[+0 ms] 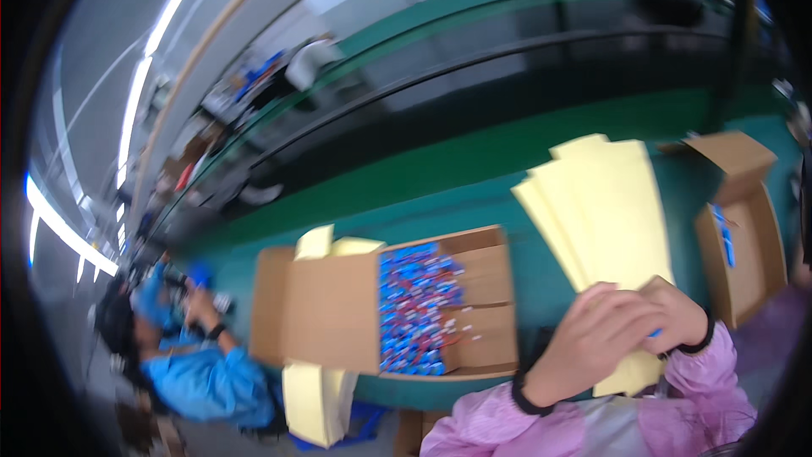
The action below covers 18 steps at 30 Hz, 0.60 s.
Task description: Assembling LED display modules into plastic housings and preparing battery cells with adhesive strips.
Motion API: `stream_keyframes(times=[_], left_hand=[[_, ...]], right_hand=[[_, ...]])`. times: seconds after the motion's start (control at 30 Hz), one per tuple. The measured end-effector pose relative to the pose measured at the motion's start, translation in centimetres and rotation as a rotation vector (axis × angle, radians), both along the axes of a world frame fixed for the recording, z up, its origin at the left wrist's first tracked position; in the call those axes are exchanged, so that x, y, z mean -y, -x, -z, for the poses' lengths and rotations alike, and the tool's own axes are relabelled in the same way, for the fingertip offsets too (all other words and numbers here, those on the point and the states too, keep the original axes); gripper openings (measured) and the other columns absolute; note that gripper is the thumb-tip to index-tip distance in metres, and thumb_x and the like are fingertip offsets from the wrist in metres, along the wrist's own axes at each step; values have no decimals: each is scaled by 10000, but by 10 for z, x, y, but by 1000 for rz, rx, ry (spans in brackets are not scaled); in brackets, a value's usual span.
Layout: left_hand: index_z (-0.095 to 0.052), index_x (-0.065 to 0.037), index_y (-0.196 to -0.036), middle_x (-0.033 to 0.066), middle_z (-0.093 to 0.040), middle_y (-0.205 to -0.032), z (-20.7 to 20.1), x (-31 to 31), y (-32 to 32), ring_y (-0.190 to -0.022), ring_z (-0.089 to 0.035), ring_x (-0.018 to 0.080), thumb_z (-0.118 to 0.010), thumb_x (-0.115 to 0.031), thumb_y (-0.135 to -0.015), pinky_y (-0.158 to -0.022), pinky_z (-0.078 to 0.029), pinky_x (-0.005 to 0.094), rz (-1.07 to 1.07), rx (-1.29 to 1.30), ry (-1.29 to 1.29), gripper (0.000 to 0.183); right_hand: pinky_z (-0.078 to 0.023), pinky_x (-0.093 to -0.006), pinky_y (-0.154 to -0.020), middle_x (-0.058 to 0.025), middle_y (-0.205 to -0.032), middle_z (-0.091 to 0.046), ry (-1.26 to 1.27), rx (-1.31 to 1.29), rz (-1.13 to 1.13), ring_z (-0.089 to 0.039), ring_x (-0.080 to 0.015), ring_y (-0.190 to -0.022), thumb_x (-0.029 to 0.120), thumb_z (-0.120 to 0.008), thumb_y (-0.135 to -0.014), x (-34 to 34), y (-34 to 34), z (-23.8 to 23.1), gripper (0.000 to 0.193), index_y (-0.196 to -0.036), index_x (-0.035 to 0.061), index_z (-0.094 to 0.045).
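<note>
My left hand (584,343) and my right hand (679,315) meet over the lower end of some fanned pale yellow sheets (622,211). A small blue piece (655,333) shows at my right hand's fingers, which are closed around it; most of it is hidden. The fingers of my left hand are bent and pressed together across the right one, and what they hold is hidden. Left of my hands, an open cardboard box (480,340) holds many small blue pieces with red wires (414,309), piled on its left side.
A smaller open carton (757,245) with a blue piece (725,235) inside stands at the right. Yellow sheets (313,402) hang by the table's near edge. A co-worker in blue (207,385) works at the left. A dark conveyor-like strip (406,123) runs behind the green table (381,220).
</note>
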State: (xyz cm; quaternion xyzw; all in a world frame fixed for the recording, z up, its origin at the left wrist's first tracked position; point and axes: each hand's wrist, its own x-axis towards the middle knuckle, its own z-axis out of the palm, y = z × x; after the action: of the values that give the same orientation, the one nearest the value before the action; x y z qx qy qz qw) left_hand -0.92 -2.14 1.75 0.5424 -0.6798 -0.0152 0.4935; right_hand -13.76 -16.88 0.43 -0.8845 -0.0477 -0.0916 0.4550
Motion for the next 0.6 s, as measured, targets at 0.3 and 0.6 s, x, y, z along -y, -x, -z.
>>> stream_keyframes(times=[0.3,0.6], left_hand=[[-703,-96,-927,53,-706,-960,-18,-3,19,-863,-624,233,-677,-39,-743,-897,-416,370,7,80,-25,194],[-716,-55,-896,102,-673,-1055,-5,-2,34,-794,-605,248,-717,-45,-738,-802,-445,367,41,-115,-239,158]], right_hand=[[-473,-407,-590,-116,-677,-610,224,-317,137,-614,-330,-673,213,-660,-730,-19,38,-33,198,-845,58,-611],[-504,-356,-674,-71,-968,-579,171,-78,427,-590,-221,-887,231,-665,-822,-36,79,-32,258,-1020,78,-606]])
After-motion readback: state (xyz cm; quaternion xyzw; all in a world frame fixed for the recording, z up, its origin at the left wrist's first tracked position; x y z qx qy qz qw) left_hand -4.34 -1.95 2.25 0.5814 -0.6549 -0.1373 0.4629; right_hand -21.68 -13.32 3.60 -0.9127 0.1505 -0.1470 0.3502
